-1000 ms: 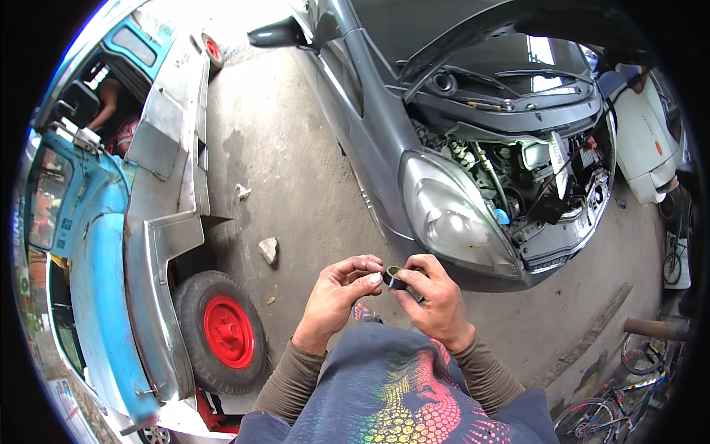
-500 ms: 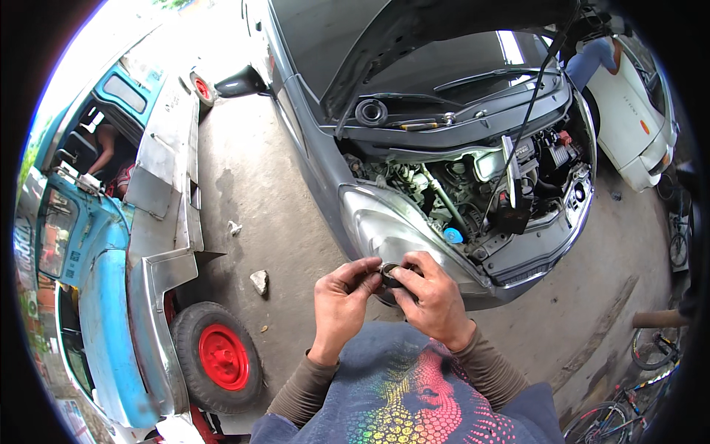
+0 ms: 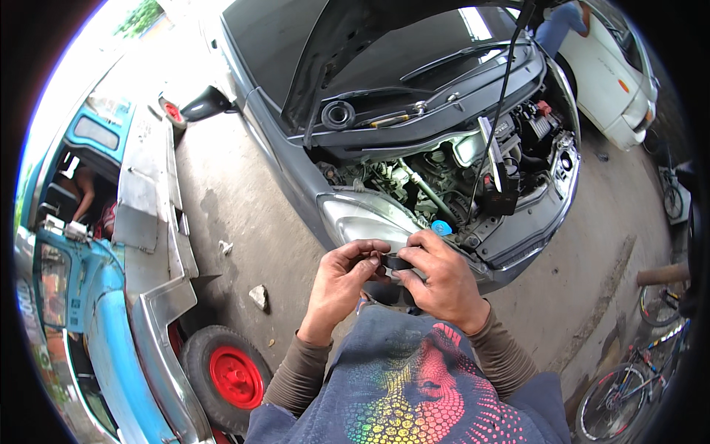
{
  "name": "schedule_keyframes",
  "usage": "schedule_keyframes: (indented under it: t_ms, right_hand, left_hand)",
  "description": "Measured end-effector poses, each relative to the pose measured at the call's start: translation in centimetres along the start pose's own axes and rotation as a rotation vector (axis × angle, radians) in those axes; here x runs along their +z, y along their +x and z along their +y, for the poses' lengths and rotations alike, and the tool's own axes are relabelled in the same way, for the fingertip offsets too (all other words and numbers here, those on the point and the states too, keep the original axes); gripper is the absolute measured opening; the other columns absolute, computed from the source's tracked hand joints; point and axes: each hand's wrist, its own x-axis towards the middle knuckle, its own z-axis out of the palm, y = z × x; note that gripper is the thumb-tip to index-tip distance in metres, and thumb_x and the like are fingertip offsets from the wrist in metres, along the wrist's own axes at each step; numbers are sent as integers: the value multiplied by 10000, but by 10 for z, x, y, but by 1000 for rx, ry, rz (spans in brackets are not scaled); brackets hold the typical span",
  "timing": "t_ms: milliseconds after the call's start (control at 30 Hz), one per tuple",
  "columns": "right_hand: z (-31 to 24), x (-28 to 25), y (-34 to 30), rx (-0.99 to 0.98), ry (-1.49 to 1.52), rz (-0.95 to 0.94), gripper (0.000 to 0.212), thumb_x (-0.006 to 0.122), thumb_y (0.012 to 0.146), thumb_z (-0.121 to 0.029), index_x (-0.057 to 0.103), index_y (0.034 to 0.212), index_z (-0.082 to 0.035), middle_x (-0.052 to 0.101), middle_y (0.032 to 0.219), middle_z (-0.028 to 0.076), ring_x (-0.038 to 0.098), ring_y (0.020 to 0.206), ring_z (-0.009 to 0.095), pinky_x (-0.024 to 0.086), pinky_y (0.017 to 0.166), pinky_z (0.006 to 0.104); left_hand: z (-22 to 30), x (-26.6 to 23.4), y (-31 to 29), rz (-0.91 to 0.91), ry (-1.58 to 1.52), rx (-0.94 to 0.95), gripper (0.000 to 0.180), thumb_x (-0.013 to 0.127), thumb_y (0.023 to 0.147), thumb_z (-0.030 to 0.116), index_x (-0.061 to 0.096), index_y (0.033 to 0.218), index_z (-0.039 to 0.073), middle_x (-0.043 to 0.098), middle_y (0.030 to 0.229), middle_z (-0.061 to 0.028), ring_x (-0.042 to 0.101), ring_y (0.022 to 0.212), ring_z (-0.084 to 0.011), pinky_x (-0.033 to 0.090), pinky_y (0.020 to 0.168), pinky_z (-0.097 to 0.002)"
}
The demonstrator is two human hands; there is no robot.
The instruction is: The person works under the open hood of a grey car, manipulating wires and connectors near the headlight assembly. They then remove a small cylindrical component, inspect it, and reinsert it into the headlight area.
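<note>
In front of my chest, a small black ring-shaped part is held between both hands. My right hand pinches it from the right with thumb and fingers. At its left edge, the closed fingertips of my left hand meet it. The fingers cover some of the part, so its full shape is hidden. Just beyond my hands stands a grey car with its hood raised. A blue cap shows in the engine bay, close past my right hand.
A black ring-shaped piece and a long tool lie below the windshield. To the left is a blue and silver vehicle with a red-rimmed wheel; someone's arm shows inside. A person leans at the white car. Bicycles stand right.
The ring-shaped part has turned, so its outer side now shows more than its opening. My view has shifted, moving the car up and left in the picture.
</note>
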Motion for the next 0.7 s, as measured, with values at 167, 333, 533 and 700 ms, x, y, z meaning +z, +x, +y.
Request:
schedule_keyframes:
  t_ms: [167,333,533,700]
  right_hand:
    - [-12,10,10,21,-80,58,278,768,788,-60,677,1041,9,608,1082,148,663,906,322,545,763,383]
    - [-22,19,16,73,-100,70,277,765,797,-54,674,1051,10,608,1095,149,664,922,321,547,769,387]
    - [-26,26,25,64,-149,90,275,774,788,-53,676,1038,10,611,1083,147,665,916,319,547,768,389]
    - [-31,23,29,77,-156,111,275,785,765,-40,680,1014,8,616,1070,138,668,907,312,543,761,385]
  left_hand:
    - [11,-23,13,-112,-1,-20,259,589,992,31,648,1220,-76,680,981,-77,674,845,-138,610,799,-324]
    - [17,-37,22,-185,68,0,278,569,1011,34,626,1270,-51,679,955,-64,668,842,-108,588,786,-281]
    - [15,-39,28,-169,111,63,298,517,1033,20,522,1326,-36,590,989,-46,612,844,-101,577,767,-281]
    - [14,-34,35,-77,320,209,310,450,1038,-25,491,1345,-26,577,984,-60,596,824,-101,550,734,-274]
